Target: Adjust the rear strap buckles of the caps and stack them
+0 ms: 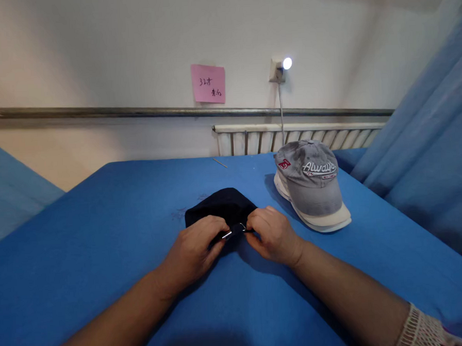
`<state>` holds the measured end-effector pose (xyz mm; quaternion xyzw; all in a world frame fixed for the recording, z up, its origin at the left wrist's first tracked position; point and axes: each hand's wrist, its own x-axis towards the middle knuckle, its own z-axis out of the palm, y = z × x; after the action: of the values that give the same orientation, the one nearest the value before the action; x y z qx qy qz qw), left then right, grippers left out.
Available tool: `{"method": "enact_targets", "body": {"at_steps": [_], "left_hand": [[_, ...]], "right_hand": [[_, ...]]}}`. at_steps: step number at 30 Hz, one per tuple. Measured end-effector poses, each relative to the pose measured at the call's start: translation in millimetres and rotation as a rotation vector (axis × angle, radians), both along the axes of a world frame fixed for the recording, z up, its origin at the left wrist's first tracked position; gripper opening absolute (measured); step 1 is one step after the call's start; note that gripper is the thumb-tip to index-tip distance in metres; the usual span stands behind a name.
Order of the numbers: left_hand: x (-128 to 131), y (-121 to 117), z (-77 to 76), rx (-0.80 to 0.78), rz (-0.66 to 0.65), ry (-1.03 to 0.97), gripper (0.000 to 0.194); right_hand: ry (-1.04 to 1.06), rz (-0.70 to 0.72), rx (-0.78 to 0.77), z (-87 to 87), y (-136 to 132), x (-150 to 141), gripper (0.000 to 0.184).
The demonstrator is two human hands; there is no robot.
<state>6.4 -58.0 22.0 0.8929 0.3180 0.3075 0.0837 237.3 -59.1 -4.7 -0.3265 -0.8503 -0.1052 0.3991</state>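
Hands [273,235] pinching dark cap [222,203], gray "Always" cap [312,190], handwritten pink note [208,84]

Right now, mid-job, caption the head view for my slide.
Left hand and right hand pinch the metal-fitted strap of a dark cap over a blue surface, beside stacked caps.

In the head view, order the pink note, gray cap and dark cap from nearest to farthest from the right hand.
1. Dark cap: pinched by the right hand, extending left.
2. Gray cap: to the right, apart from it.
3. Pink note: on the wall beyond.
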Motion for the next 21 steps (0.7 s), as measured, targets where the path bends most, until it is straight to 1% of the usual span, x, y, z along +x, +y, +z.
{"method": "enact_targets", "body": {"at_steps": [2, 5, 8, 10, 13, 17, 21], "left_hand": [[-1.5, 1.3, -1.2, 0.078, -0.035, -0.015, 0.024], [-1.6, 0.9, -0.9, 0.164, -0.049, 0.007, 0.036], [-0.6, -0.7, -0.4, 0.259, -0.047, 0.052, 0.034], [-0.1, -1.4, -0.8, 0.295, -0.037, 0.072, 0.031], [0.7, -1.5, -2.0, 0.295, -0.015, 0.040, 0.029], [1.8, -0.7, -2.6, 0.241, -0.016, -0.045, 0.022], [1.8, -0.1, -3.3, 0.217, -0.019, -0.069, 0.016]], "right_hand": [[0.022, -0.008, 0.034, 0.5, -0.4, 0.2, 0.009], [0.003, 0.004, 0.042, 1.8, -1.4, 0.3, 0.011], [-0.007, 0.010, 0.041, 2.8, -2.2, 1.1, 0.013], [-0.006, 0.012, 0.044, 3.3, -2.6, 1.5, 0.013], [0.008, 0.020, 0.052, 4.2, -3.4, 0.9, 0.015], [0.061, 0.040, 0.076, 5.9, -5.0, -2.0, 0.019], [0.076, 0.093, 0.108, 5.5, -5.1, -3.9, 0.023]]}}
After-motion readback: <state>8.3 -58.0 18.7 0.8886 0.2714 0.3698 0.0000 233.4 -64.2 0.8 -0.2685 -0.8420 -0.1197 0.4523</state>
